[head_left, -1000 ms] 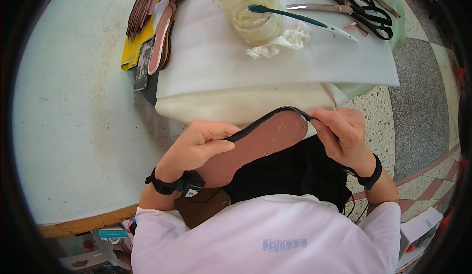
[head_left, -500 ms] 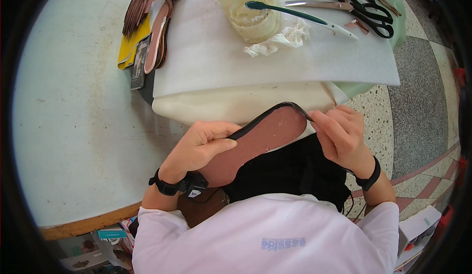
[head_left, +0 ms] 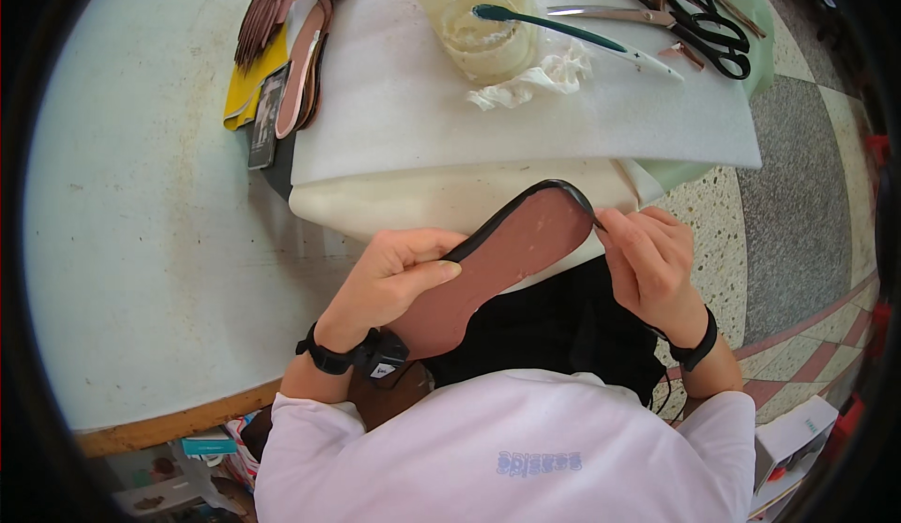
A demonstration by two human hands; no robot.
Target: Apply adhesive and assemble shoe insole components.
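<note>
A brownish-pink shoe insole with a black strip along its far edge is held over my lap, its wide end tilted up to the right. My left hand grips it near the middle, thumb on the pink face and fingers behind the black edge. At the wide end, my right hand pinches the loose end of the black strip between thumb and fingers, just off the insole's rim. The insole's lower end lies partly behind my left wrist.
On the white foam sheet stand a jar of pale paste with a green-and-white toothbrush across it, crumpled tissue and black-handled scissors. Stacked insoles and a phone lie left, on the pale table.
The insole's wide end has risen slightly and shifted a little right. The black strip now follows more of its rounded tip, with my right hand still pinching the strip's end.
</note>
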